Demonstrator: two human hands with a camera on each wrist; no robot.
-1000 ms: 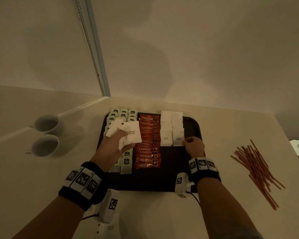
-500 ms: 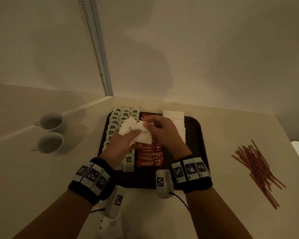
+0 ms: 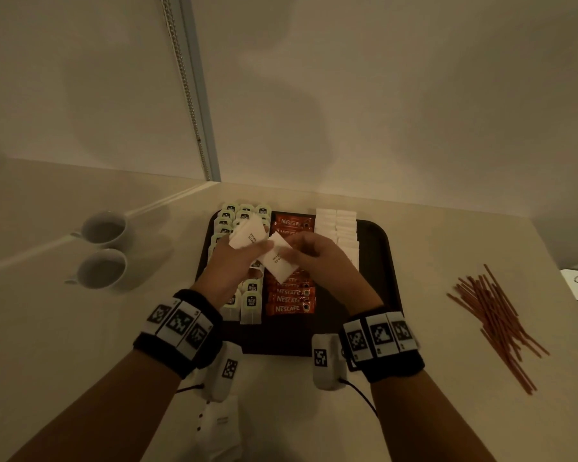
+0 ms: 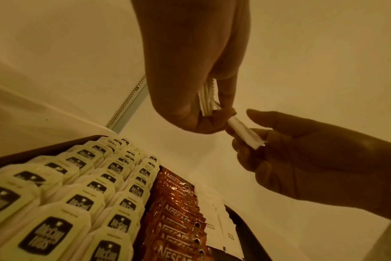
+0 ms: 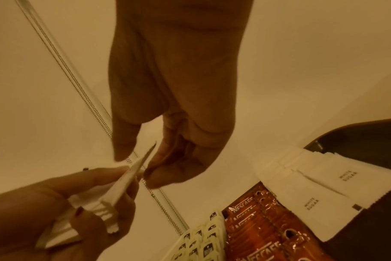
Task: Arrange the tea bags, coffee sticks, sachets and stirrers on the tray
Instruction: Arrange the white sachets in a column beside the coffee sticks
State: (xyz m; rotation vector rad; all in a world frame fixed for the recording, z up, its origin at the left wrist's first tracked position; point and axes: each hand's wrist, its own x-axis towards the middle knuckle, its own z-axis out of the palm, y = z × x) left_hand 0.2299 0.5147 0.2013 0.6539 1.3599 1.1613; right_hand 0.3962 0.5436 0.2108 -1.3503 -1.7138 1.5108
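White paper sugar sachets (image 3: 247,237) are fanned in a bunch in the left hand (image 3: 229,266), its fingers curled round them, above the tea bags (image 3: 251,301). The right hand (image 3: 317,258) pinches a single sachet (image 3: 280,260) at the edge of that bunch, over the Nescafé coffee sticks (image 3: 289,300). Step in hand, by judgement: drawing one sachet off for the sachet rows (image 3: 337,225) on the dark tray (image 3: 382,261). The next move calls for a clean separation, then laying it squarely at the near end of a row. The stirrers (image 3: 496,316) lie loose on the worktop (image 3: 447,395), well apart from the tray. A second ago the right hand was at the sachet rows; it has since crossed to the bunch.
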